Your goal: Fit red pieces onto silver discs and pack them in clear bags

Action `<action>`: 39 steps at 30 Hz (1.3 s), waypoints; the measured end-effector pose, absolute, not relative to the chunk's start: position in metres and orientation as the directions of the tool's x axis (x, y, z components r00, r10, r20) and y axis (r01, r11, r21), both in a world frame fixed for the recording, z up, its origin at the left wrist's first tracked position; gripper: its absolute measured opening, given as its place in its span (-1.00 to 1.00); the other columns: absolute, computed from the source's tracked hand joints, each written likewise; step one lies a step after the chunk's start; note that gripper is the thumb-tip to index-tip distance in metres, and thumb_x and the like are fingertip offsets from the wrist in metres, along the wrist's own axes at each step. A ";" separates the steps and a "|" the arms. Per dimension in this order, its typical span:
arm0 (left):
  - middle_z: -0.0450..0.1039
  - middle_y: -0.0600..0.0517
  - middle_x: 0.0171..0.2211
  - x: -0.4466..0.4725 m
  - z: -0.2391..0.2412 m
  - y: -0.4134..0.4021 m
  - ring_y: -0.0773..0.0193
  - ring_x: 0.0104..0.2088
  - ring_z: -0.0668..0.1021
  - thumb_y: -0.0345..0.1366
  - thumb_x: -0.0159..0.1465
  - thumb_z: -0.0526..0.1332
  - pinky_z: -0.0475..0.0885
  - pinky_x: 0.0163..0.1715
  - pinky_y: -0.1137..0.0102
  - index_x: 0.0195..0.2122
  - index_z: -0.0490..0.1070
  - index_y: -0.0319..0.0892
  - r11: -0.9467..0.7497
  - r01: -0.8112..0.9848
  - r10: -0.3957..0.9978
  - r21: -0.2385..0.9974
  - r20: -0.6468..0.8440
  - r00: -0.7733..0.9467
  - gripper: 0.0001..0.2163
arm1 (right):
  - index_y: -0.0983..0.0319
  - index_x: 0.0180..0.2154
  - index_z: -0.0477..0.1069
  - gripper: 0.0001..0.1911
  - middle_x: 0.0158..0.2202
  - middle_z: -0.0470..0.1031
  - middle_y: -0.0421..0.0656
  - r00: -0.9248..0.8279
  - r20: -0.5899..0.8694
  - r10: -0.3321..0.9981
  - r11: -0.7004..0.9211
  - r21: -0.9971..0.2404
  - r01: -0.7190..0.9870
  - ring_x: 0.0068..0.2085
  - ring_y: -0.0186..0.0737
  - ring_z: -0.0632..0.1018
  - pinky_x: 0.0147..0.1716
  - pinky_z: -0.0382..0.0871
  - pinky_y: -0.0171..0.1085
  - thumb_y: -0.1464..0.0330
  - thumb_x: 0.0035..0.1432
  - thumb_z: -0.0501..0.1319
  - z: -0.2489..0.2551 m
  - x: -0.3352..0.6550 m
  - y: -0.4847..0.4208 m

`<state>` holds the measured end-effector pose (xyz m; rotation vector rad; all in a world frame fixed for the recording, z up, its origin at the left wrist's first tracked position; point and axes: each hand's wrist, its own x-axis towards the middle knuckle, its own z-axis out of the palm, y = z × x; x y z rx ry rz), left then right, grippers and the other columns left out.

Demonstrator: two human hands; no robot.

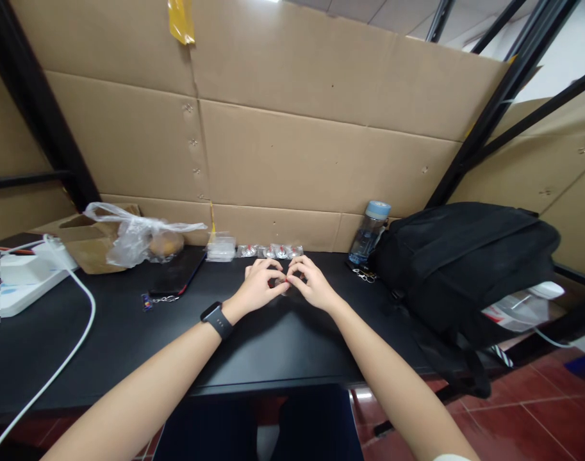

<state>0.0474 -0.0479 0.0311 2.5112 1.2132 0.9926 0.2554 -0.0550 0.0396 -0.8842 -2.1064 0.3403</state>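
I find my left hand (262,283) and right hand (312,283) pinched narrow on a small clear-and-red item (285,282), partly hidden between the fingertips, over the black table (292,358), near side of a row of small clear plastic packets (273,251).
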 end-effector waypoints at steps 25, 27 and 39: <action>0.42 -0.02 -0.11 0.016 0.019 -0.023 0.05 -0.01 0.37 -0.30 0.27 0.31 0.18 -0.06 0.19 -0.31 0.58 -0.03 -0.685 0.723 0.685 0.092 0.419 0.596 -0.95 | 0.12 -0.09 0.50 -0.72 -0.13 0.56 -0.13 -0.272 0.289 0.918 0.366 -0.350 0.862 -0.12 -0.14 0.55 -0.09 0.38 -0.19 0.40 0.13 0.32 0.009 0.319 -0.010; 0.43 -0.03 -0.12 0.021 0.017 -0.025 0.05 -0.02 0.37 -0.30 0.30 0.27 0.17 -0.08 0.19 -0.36 0.56 -0.07 -0.669 0.740 0.687 0.070 0.437 0.580 -0.90 | 0.13 -0.09 0.50 -0.71 -0.13 0.55 -0.12 -0.288 0.308 0.907 0.391 -0.360 0.847 -0.13 -0.15 0.55 -0.08 0.38 -0.19 0.43 0.10 0.33 0.006 0.321 -0.007; 0.61 0.07 -0.22 0.031 0.025 -0.027 0.11 -0.08 0.51 -0.21 0.38 0.19 0.11 -0.06 0.21 -0.14 0.48 0.00 -0.575 0.706 0.784 0.414 0.525 0.331 -0.90 | 0.14 -0.09 0.51 -0.67 -0.11 0.57 -0.14 -0.214 0.507 0.835 0.531 -0.640 0.555 -0.21 -0.19 0.54 -0.24 0.42 -0.25 0.40 0.05 0.35 0.024 0.296 -0.024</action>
